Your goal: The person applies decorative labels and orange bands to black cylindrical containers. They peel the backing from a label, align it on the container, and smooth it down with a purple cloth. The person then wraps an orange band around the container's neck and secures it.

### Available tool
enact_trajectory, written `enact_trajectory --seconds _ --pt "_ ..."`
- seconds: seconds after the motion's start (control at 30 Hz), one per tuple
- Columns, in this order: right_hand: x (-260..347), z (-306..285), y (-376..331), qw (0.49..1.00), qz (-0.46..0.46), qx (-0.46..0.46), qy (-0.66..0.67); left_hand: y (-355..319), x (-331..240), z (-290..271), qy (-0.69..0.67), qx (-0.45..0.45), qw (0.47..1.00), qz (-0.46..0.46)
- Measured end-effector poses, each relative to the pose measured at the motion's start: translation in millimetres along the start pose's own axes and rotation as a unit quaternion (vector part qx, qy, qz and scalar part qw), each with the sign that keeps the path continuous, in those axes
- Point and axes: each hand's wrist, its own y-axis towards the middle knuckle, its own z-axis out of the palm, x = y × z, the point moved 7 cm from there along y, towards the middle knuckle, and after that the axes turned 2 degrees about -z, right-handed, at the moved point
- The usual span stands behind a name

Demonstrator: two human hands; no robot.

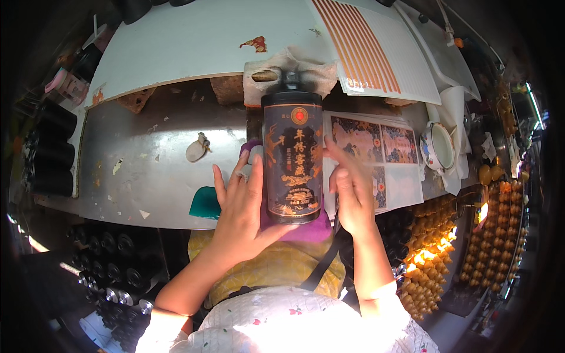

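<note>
Bottle: a dark, cylindrical bottle [292, 159] with gold and orange decoration and a red round mark near its shoulder lies lengthwise before us, neck pointing away, its base toward our body.
Where it rests: we see it on a purple cloth [306, 228] at the near edge of the grey metal worktable [135, 170], its neck reaching a folded pale rag [288, 67].
Left hand: our left hand [241, 212] lies open against the bottle's left side, fingers stretched along it and thumb under its lower end, steadying rather than gripping.
Right hand: our right hand [350, 191] touches the right side of the bottle with spread fingers, palm flat; it closes on nothing.
Beside the right hand: sheets of printed decals [376, 141] with dark pictures lie just to the right of the bottle.
Farther right: a small white enamel bowl [438, 147] stands past the decals.
Left of the bottle: a teal scraper [206, 203] sits just beside our left hand, and a pale pebble-like lump [197, 150] lies farther out on the table.
Back: a white board [200, 41] and a sheet of orange stripes [359, 44].
Right edge: rows of golden bottle-shaped pieces [435, 247].
</note>
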Motion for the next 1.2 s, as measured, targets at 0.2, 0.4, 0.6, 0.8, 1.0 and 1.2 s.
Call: enact_trajectory --seconds 0.2,0.4,0.6,0.8,1.0,1.2 --pt "8 8 -30 0.990 0.076 0.055 0.109 2 3 1 -0.017 0.033 0.999 0.006" --pt "-14 22 -35 0.937 0.164 0.034 0.307 3 13 6 -0.023 0.078 0.997 0.004" --pt "-3 13 -26 0.959 0.119 -0.015 0.255 2 10 3 -0.101 0.072 0.992 -0.015" --pt "15 19 -13 0.984 0.086 0.054 0.149 12 0 8 -0.151 0.036 0.987 -0.051" --pt "0 28 -13 0.965 0.113 -0.022 0.235 9 5 13 -0.174 0.051 0.979 -0.089" --pt "-4 32 -13 0.950 0.142 -0.035 0.277 10 5 12 -0.160 0.040 0.983 -0.081"
